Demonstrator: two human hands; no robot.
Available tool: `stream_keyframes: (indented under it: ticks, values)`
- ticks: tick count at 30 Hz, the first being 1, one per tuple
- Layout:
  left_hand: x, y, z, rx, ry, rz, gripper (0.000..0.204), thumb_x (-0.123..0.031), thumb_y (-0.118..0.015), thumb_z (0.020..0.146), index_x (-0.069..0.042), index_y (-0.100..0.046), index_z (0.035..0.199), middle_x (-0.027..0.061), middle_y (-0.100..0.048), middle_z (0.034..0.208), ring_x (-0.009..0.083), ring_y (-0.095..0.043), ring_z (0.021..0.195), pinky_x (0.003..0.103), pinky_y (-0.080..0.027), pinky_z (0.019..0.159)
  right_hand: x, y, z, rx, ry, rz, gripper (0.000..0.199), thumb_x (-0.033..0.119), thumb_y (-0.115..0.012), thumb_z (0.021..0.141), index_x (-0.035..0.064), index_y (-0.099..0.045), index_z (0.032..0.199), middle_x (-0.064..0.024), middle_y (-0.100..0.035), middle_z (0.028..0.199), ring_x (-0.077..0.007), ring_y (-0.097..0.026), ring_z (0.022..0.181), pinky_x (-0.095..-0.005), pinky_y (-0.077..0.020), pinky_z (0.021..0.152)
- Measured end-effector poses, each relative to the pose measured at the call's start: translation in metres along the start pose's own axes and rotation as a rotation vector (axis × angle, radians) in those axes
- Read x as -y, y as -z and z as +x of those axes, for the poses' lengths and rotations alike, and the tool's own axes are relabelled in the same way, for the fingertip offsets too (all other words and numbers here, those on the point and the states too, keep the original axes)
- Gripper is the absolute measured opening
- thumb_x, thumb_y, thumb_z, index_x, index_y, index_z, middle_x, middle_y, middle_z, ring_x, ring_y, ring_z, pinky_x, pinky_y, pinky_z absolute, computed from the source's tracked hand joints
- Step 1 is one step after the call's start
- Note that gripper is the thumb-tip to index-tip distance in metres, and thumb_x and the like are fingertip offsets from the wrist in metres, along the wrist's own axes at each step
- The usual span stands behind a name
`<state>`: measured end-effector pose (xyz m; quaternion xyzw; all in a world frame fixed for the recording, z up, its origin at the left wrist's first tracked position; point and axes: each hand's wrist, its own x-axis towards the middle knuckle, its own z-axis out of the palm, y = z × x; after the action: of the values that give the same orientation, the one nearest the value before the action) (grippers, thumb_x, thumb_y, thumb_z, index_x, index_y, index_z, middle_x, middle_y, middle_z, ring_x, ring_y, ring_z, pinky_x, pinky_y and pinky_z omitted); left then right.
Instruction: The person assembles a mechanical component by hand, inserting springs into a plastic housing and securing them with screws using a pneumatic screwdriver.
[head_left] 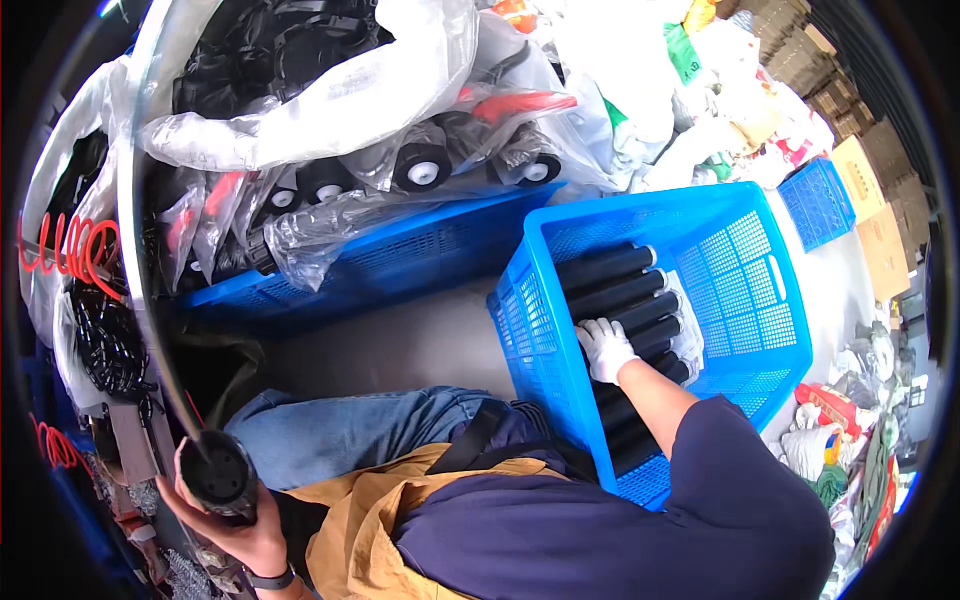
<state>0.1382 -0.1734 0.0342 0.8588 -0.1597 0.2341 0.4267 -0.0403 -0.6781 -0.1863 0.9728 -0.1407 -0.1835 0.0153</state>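
Note:
At the lower left, my bare left hand is wrapped round a thick black cylinder, whose round end face points up and shows a few small openings. A dark band circles that wrist. My right hand, in a white glove, reaches into a blue plastic basket on my right. Its fingers curl over one of several black tubes lying side by side there; the glove covers part of the tube. The tubes' right ends have pale rims, next to clear plastic film.
A long pale bar curves down to the cylinder's end. Ahead, a second blue basket bears plastic-wrapped black rollers and an opened bag of black parts. Red coiled hoses hang left. Bags and cartons stand beyond.

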Motion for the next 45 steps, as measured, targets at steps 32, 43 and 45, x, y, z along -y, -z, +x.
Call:
stream_keyframes:
  ticks: [32, 43, 45]
  values:
    - [-0.049, -0.027, 0.041, 0.638, -0.164, 0.096, 0.077, -0.007, -0.073, 0.057, -0.007, -0.053, 0.131, 0.0128, -0.061, 0.115, 0.0327, -0.056, 0.109, 0.041, -0.042, 0.099, 0.242, 0.317, 0.003, -0.925, 0.909, -0.069, 0.025, 0.018, -0.059, 0.078, 0.0102, -0.062, 0.101, -0.0062, -0.052, 0.082, -0.0234, -0.054, 0.078, -0.0355, -0.0448, 0.069]
    - [-0.031, 0.009, 0.051, -0.131, -1.001, 0.847, 0.053, -0.012, -0.068, 0.069, -0.007, -0.061, 0.122, 0.0035, -0.065, 0.122, 0.0226, -0.055, 0.107, 0.044, -0.038, 0.095, 0.289, 0.402, 0.011, 0.238, 0.816, 0.235, 0.057, 0.026, -0.072, 0.067, 0.0009, -0.053, 0.114, -0.0189, -0.066, 0.092, -0.0356, -0.066, 0.092, -0.0437, -0.0513, 0.079]
    - [-0.032, 0.034, 0.038, -0.139, -0.386, 0.460, 0.063, -0.044, -0.075, 0.076, -0.012, -0.058, 0.127, 0.0114, -0.058, 0.130, 0.0301, -0.047, 0.123, 0.044, -0.037, 0.100, 0.302, 0.389, 0.021, 0.274, 1.034, 0.593, 0.061, 0.027, -0.073, 0.066, 0.0001, -0.052, 0.117, -0.0231, -0.065, 0.100, -0.0388, -0.064, 0.099, -0.0436, -0.0509, 0.085]
